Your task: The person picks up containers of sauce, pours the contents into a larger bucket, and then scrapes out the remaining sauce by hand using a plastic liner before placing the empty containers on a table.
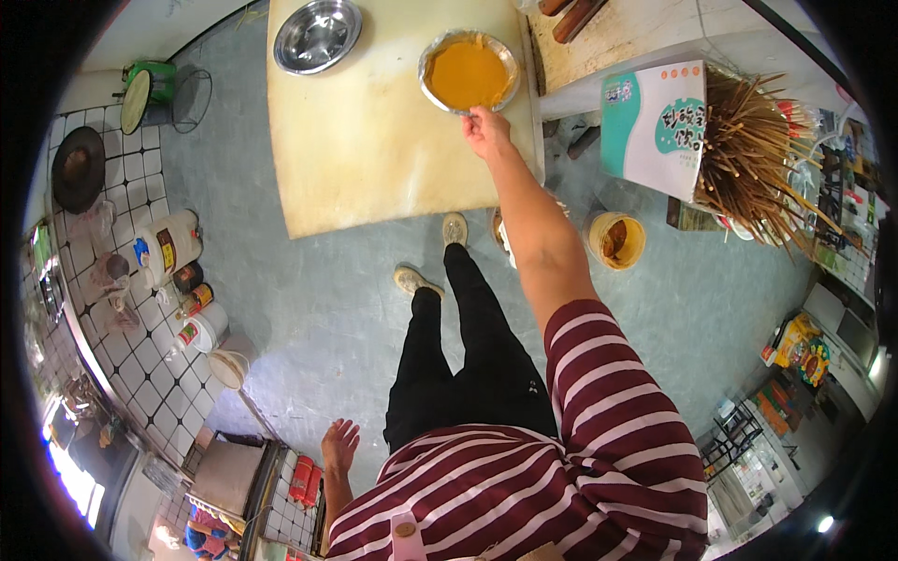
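Note:
My right hand [486,132] reaches forward and pinches the near rim of a round metal bowl [516,71]. Thick orange-yellow batter or paste [467,73] fills much of that bowl. It rests near the right edge of a pale, worn tabletop [351,161]. A second metal bowl [318,36], shiny inside with no food visible, sits at the table's far left. Low at my left side hangs my left hand [339,443], fingers slightly apart and holding nothing.
To the right, a printed cardboard box [649,123] holds many thin brown sticks [754,154]. Below it stands an open tub [628,242] with brown residue. Wooden-handled tools [579,19] lie beyond the table. Jugs [168,245] and buckets [230,368] line the left wall.

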Demonstrator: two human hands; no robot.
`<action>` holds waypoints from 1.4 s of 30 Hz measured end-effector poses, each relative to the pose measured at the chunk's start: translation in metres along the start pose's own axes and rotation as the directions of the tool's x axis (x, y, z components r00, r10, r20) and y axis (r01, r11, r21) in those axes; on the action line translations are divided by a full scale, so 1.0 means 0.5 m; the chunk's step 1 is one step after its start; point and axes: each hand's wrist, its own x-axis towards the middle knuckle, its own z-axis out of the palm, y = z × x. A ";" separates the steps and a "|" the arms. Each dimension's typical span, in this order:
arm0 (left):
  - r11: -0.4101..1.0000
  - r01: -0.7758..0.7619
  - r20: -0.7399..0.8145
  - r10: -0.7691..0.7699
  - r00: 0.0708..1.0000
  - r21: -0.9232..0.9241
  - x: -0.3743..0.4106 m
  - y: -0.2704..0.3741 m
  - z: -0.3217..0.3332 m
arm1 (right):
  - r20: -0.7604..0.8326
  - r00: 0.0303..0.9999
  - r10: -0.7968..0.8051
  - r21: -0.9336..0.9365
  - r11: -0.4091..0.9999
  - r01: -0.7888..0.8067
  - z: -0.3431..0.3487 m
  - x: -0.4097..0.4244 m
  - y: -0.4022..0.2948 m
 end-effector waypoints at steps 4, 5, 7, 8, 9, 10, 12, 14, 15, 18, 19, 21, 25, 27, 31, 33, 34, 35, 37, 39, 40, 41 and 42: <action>1.000 -0.021 0.030 0.020 0.999 0.017 -0.009 0.004 0.029 | -0.038 0.999 -0.030 -0.065 0.998 0.027 -0.029 -0.031 0.006; 0.999 -0.027 0.034 0.027 0.999 0.022 -0.013 0.003 0.040 | -0.024 0.999 -0.030 -0.080 0.996 0.027 -0.035 -0.037 0.003; 0.998 -0.046 0.051 0.045 0.998 0.032 -0.019 0.006 0.060 | 0.003 1.000 -0.020 -0.106 0.994 0.020 -0.052 -0.053 0.005; 0.998 -0.056 0.058 0.053 0.997 0.038 -0.022 0.006 0.067 | -0.015 1.000 -0.015 -0.115 0.993 0.013 -0.065 -0.065 0.007; 0.998 -0.054 0.058 0.052 0.997 0.035 -0.022 0.003 0.072 | -0.027 1.000 -0.010 -0.124 0.992 0.007 -0.072 -0.078 0.008; 0.998 -0.054 0.058 0.052 0.997 0.032 -0.018 0.000 0.075 | -0.037 0.999 -0.005 -0.132 0.991 0.000 -0.079 -0.091 0.009; 0.998 -0.049 0.069 0.047 0.996 0.028 -0.013 -0.003 0.081 | -0.038 0.999 -0.001 -0.116 0.993 -0.004 -0.102 -0.118 0.013; 0.997 -0.038 0.077 0.033 0.997 0.066 -0.006 -0.001 0.085 | -0.024 1.000 0.007 -0.115 0.993 -0.009 -0.122 -0.153 0.010; 0.995 -0.027 0.083 0.019 0.996 0.093 -0.001 0.002 0.081 | -0.017 1.000 0.010 -0.122 0.992 -0.012 -0.141 -0.176 0.006; 0.990 -0.045 0.127 0.028 0.992 0.136 0.056 0.027 0.048 | 0.006 1.000 0.002 -0.113 0.994 -0.001 -0.186 -0.230 0.016; 0.989 -0.045 0.149 0.024 0.989 0.139 0.063 0.030 0.048 | 0.005 1.000 -0.004 -0.118 0.993 0.004 -0.203 -0.260 0.008; 0.979 -0.097 0.150 0.071 0.986 0.178 0.092 0.056 0.051 | -0.009 1.000 -0.022 -0.142 0.990 0.020 -0.243 -0.313 -0.001; 0.959 -0.164 0.214 0.115 0.970 0.229 0.085 0.121 0.096 | -0.016 0.996 -0.089 -0.127 0.988 0.087 -0.324 -0.412 -0.009; 0.937 -0.194 0.242 0.124 0.962 0.292 0.084 0.141 0.118 | -0.063 0.993 -0.104 -0.083 0.992 0.099 -0.387 -0.439 -0.007; 0.892 -0.216 0.270 0.112 0.956 0.398 0.078 0.166 0.166 | -0.168 0.974 -0.150 -0.068 0.988 0.141 -0.491 -0.512 -0.019; 0.869 -0.237 0.300 0.109 0.948 0.434 0.076 0.172 0.189 | -0.211 0.963 -0.165 -0.051 0.986 0.158 -0.543 -0.544 -0.034; 0.857 -0.247 0.314 0.106 0.943 0.452 0.075 0.174 0.200 | -0.234 0.957 -0.171 -0.044 0.985 0.166 -0.570 -0.558 -0.043; 0.850 -0.253 0.328 0.100 0.939 0.463 0.075 0.175 0.212 | -0.259 0.948 -0.183 -0.039 0.983 0.179 -0.599 -0.567 -0.051; 0.836 -0.262 0.350 0.090 0.932 0.482 0.066 0.168 0.241 | -0.307 0.931 -0.197 -0.033 0.980 0.196 -0.665 -0.579 -0.064; 0.817 -0.262 0.327 0.096 0.940 0.513 0.052 0.157 0.279 | -0.338 0.918 -0.206 -0.022 0.977 0.211 -0.728 -0.592 -0.081; 0.810 -0.271 0.334 0.100 0.937 0.519 0.046 0.151 0.295 | -0.350 0.913 -0.210 -0.015 0.976 0.219 -0.758 -0.594 -0.092; 0.804 -0.280 0.341 0.103 0.934 0.524 0.041 0.141 0.314 | -0.374 0.904 -0.206 0.001 0.975 0.223 -0.793 -0.591 -0.103; 0.800 -0.284 0.326 0.118 0.938 0.528 0.029 0.125 0.341 | -0.397 0.897 -0.193 0.020 0.976 0.219 -0.828 -0.587 -0.109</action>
